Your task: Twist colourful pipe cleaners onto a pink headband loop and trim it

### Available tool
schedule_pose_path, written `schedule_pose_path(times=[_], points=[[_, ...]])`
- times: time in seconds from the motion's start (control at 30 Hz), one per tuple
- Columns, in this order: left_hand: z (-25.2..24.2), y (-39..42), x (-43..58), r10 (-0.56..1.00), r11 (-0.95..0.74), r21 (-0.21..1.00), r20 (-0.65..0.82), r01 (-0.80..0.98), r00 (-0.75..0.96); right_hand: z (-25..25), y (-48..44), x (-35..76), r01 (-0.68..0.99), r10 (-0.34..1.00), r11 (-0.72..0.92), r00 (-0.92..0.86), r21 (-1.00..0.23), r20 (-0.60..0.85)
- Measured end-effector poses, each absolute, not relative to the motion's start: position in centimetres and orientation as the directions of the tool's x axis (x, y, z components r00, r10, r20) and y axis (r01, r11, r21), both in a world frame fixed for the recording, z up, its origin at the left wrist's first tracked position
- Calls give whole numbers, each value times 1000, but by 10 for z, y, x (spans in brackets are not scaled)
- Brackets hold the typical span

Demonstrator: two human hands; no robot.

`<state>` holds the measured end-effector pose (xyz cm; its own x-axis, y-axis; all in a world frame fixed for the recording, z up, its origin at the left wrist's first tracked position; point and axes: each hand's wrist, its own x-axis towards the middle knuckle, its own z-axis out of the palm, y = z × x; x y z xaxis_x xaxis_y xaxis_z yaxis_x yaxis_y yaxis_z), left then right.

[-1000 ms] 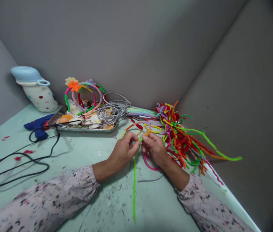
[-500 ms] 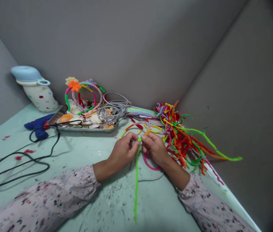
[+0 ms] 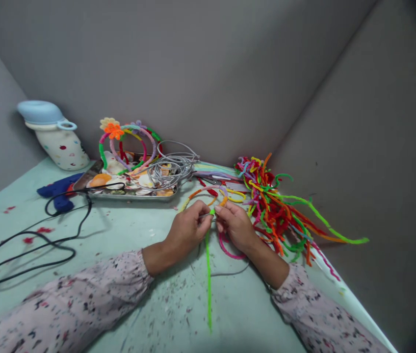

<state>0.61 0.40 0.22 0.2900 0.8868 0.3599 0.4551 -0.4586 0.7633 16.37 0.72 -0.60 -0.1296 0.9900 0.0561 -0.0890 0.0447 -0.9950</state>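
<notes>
1. Pinching together at the middle of a pale green table [image 3: 127, 235], the left hand [image 3: 188, 230] and right hand [image 3: 235, 226] meet fingertip to fingertip, each closed on the top end of a bright green pipe cleaner [image 3: 208, 274]
2. From the pinch, the green pipe cleaner hangs straight toward the viewer and lies along the table between the two patterned sleeves
3. An arched band wrapped in orange, lilac and yellow [image 3: 210, 192] rises just behind the fingertips; whether either hand also holds it is unclear
4. A pink pipe cleaner [image 3: 228, 251] curls on the table under the right wrist
5. To the right, a loose heap of pipe cleaners [image 3: 277, 211] in red, orange, green and yellow spreads toward the grey wall
6. Behind the hands, a metal tray [image 3: 130, 196] holds shells, grey wire hoops and finished colourful headbands [image 3: 127, 139]
7. At far left stand a white spotted bottle [image 3: 59, 139] with a blue cap, a blue glue gun [image 3: 59, 189] and its black cord [image 3: 35, 245]
</notes>
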Motion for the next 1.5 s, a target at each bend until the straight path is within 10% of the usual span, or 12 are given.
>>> schedule_pose_path(times=[1.5], points=[[0,1,4,855,-513,672,453,535,251,-6,5,156,-246,992,-9,-127,-969,23]])
